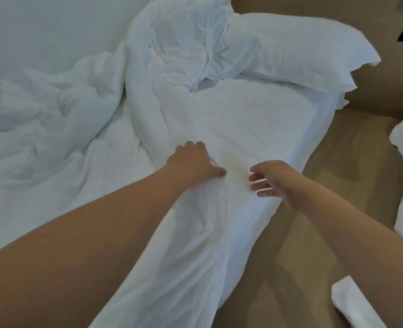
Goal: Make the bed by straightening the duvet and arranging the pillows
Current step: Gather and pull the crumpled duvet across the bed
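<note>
At the near edge of the bed, the left hand is laid palm-down on the duvet, fingers curled into the cloth, though whether a fold is pinched cannot be told. Just beside it, the right hand is held spread above the cloth, gripping nothing. The duvet is seen heaped and twisted toward the head of the bed. It would best be gripped by both hands and drawn flat evenly. Farther off, a pillow is partly covered by the heap.
</note>
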Available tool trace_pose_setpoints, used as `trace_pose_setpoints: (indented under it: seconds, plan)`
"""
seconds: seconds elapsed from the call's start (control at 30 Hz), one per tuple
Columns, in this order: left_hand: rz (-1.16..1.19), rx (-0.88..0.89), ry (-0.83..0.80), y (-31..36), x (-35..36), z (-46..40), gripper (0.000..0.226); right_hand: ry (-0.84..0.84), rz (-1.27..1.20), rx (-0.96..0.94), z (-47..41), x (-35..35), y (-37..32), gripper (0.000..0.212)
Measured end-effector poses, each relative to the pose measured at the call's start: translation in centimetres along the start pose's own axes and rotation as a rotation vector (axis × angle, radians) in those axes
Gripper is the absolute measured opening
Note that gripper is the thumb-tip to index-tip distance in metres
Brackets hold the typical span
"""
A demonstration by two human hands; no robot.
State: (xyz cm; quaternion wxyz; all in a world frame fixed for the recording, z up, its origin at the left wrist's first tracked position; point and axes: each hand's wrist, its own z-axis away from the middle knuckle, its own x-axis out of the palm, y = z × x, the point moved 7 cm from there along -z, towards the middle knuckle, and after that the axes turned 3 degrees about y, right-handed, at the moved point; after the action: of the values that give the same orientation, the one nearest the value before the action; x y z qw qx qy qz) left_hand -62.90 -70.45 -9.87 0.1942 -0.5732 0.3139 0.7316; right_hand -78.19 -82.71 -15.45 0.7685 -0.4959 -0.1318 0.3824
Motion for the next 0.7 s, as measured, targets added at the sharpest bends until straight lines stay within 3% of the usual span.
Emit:
trace_pose_setpoints:
  seconds: [0.07, 0.1, 0.17, 0.23, 0.3, 0.37, 0.43, 0.5, 0.53, 0.63, 0.7]
  plan:
    - [-0.036, -0.147, -0.031, -0.9, 2.6, -2.0, 0.097, 0.005, -0.058, -0.016, -3.2, 0.3, -1.2, 0.015]
    - [-0.054, -0.181, -0.05, -1.6, 3.4, -3.0, 0.09, 0.004, -0.092, -0.018, -4.7, 0.6, -1.8, 0.014]
    - [0.023, -0.131, -0.039, -2.3, 2.8, -4.9, 0.054, -0.008, -0.128, -0.021, -7.1, 1.6, -3.3, 0.015]
    - [0.375, -0.079, -0.065, -2.8, 0.8, -5.6, 0.028, -0.081, -0.192, 0.025, -9.4, 3.5, -4.6, 0.027]
    - [0.722, 0.028, -0.129, -3.0, -0.6, -4.9, 0.024, -0.248, -0.295, 0.114, -10.9, 6.2, -6.4, 0.053]
    - [0.837, 0.146, -0.311, -3.4, 0.4, -3.1, 0.028, -0.431, -0.4, 0.164, -11.9, 9.1, -8.6, 0.071]
    - [0.75, 0.201, -0.526, -4.0, 2.9, -1.3, 0.029, -0.469, -0.414, 0.196, -11.9, 11.6, -10.2, 0.054]
    - [0.659, 0.088, -0.705, -5.7, 4.9, -1.7, 0.023, -0.274, -0.42, 0.199, -12.8, 11.9, -12.2, 0.031]
    - [0.634, 0.007, -0.769, -6.2, 4.6, -2.4, 0.023, -0.139, -0.444, 0.163, -13.5, 10.7, -14.0, 0.036]
    - [0.592, -0.074, -0.862, -5.0, 0.0, -4.8, 0.055, 0.168, -0.522, -0.056, -14.0, 4.5, -23.2, 0.067]
    - [0.508, -0.058, -0.933, -2.7, -3.1, -7.1, 0.053, 0.198, -0.557, -0.158, -13.1, 1.2, -28.9, 0.058]
